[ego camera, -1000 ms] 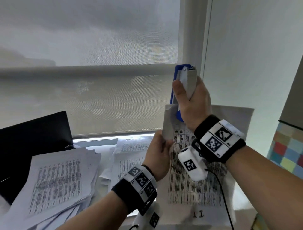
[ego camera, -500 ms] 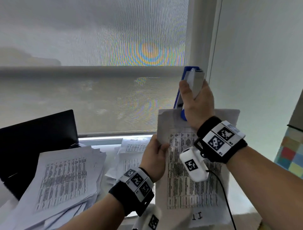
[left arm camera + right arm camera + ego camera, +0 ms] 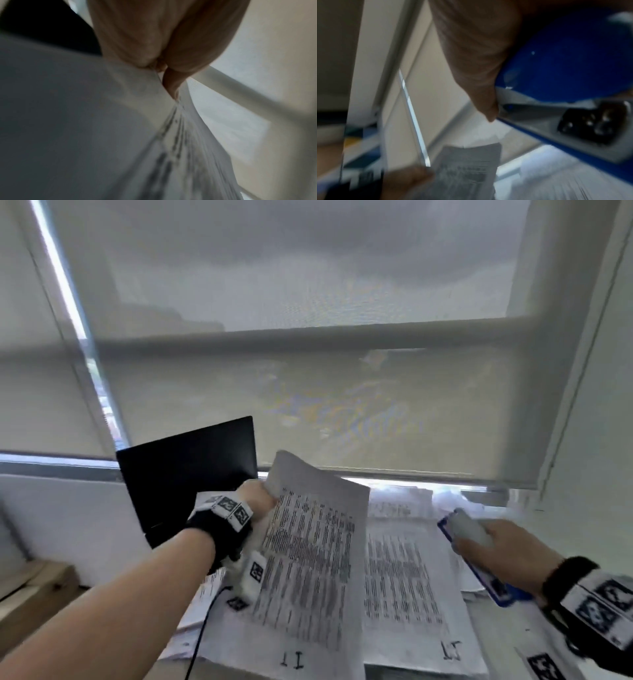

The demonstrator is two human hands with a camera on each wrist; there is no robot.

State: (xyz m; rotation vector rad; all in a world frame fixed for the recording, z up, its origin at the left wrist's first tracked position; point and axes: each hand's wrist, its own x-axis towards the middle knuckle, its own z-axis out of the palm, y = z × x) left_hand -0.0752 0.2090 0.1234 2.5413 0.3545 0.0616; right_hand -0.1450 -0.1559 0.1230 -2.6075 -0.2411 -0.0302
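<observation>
— Holding what, on the left?
— Pinched in the left hand (image 3: 255, 501): a thin sheaf of white printed paper sheets (image 3: 308, 559), taken at its top corner between thumb and curled fingers (image 3: 171, 82). Hanging free below the pinch, lifted off the loose pile of printed pages (image 3: 400, 577) underneath.
— And on the right?
— Wrapped in the right hand (image 3: 503, 553): a blue and grey metal stapler (image 3: 468, 529), well apart from the pinch, off to its far side, low over the pile.
— Likely handling of the sheaf?
— Light and limp, probably. Bound to sag and curl away from the grip. Fastened together or not: impossible to tell through the blur. Easy to crease at the pinched corner.
— Best place to take hold?
— Right at that corner, or along the edge just below it, thumb in front, fingers behind. Safer with support further down from the grip before setting down.
— And the stapler?
— Stiff, heavier, smooth-sided by the look of it. Best kept in a full fist round the body.
— Anything close to the grip?
— Black laptop lid (image 3: 185, 474), just behind the pinching hand.
</observation>
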